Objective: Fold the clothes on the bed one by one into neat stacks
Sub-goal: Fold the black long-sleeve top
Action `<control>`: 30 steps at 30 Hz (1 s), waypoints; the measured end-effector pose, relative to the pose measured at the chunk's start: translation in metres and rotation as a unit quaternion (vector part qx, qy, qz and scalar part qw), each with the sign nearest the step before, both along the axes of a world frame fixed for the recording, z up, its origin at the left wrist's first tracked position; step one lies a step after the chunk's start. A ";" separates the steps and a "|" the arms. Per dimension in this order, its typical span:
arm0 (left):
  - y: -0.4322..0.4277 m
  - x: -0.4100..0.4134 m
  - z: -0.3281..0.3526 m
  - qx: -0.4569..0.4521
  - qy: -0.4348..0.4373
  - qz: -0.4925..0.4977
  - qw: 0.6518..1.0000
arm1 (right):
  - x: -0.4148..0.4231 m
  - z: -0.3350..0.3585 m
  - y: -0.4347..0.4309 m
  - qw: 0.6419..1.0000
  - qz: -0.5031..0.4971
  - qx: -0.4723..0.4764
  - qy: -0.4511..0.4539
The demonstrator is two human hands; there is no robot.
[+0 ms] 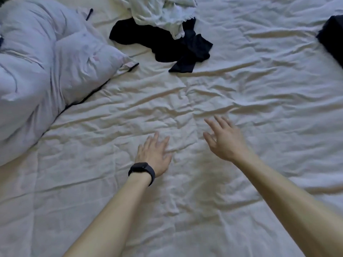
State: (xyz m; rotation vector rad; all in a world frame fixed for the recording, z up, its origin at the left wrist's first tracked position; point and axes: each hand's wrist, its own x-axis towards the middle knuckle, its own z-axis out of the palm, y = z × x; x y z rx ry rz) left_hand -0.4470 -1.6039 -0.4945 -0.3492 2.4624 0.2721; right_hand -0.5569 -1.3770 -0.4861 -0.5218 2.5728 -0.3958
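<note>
We are looking first at the clothes, which are lying in a loose heap near the far edge of the bed: a black garment (167, 47) is sprawling crumpled across the sheet, one end trailing toward the near side, and a pale garment (157, 13) with a frilled edge is lying bunched on top of its far part, overlapping it. Well apart from these, at the right edge of the view, we are seeing part of another dark garment (332, 38), cut off by the frame. All of them are resting on the wrinkled white sheet (259, 80) covering the bed. Nearer to us, both bare arms are stretching forward over the sheet, well short of the heap. The left hand (154, 154) is lying open and palm down, fingers straight and slightly spread, holding nothing; we cannot tell whether it is pressing on the sheet or hovering just above it. A black wristband (142, 171) is sitting on its wrist. The right hand (224, 140) is also hanging open, fingers spread and relaxed, gripping nothing. At the left, a puffy pale duvet (46, 71) is lying bundled along the side of the bed.
</note>
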 end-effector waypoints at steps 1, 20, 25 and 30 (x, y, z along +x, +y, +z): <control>-0.002 -0.009 -0.004 -0.005 0.001 -0.008 1.000 | -0.013 -0.007 -0.005 1.000 0.007 0.019 0.017; 0.004 -0.305 -0.048 0.036 0.219 0.155 0.963 | -0.049 -0.131 -0.007 0.970 -0.047 -0.013 0.238; 0.031 -0.228 -0.026 0.053 0.105 0.100 0.988 | -0.052 -0.126 -0.008 0.982 -0.049 0.009 0.183; 0.015 -0.075 0.010 0.029 -0.062 0.094 0.993 | -0.054 -0.087 -0.014 0.997 -0.045 0.062 0.028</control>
